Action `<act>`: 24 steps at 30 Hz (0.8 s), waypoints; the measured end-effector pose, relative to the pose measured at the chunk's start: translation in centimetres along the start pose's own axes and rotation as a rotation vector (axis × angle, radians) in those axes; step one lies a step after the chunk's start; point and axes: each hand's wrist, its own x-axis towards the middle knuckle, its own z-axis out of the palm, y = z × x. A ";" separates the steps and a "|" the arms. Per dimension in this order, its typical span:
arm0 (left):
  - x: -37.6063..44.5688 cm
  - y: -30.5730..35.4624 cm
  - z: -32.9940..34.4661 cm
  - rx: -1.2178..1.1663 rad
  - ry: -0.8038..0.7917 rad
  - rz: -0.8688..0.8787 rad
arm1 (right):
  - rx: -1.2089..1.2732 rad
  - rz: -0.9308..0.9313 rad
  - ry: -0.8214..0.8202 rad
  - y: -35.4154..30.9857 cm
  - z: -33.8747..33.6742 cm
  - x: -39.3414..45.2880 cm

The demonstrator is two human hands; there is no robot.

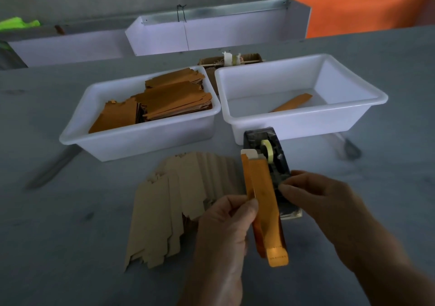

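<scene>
Centrally, one orange carton, folded flat and long, is held above the table with its near end towards the person and its far end over the tape dispenser. Left hand: one, gripping the carton at its left edge, thumb on top about mid-length. Right hand: one, just beside the carton's right edge, fingertips drawn together at the dispenser's near end; whether they pinch tape cannot be told. Dispenser: one, dark, on the table just behind the carton, carrying one tape roll. Tubs: two, white, side by side beyond the hands. Left tub: stacked orange blanks, too overlapped to count. Right tub: one orange piece lying on its floor. Tan blanks: one fanned pile flat on the table, just left of the left hand and partly under it; the sheets overlap too much for a count.
</scene>
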 end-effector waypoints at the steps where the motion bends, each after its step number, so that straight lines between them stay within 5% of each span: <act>1: 0.0 0.0 0.0 -0.011 0.000 -0.002 | 0.017 0.007 -0.002 0.0 0.0 0.0; 14: -0.5 0.0 0.1 -0.107 -0.003 0.142 | 0.520 0.034 0.043 -1.2 1.4 -0.2; 24: -0.3 0.1 -0.1 -0.046 -0.110 0.152 | 0.059 -0.012 0.193 0.6 1.6 -2.8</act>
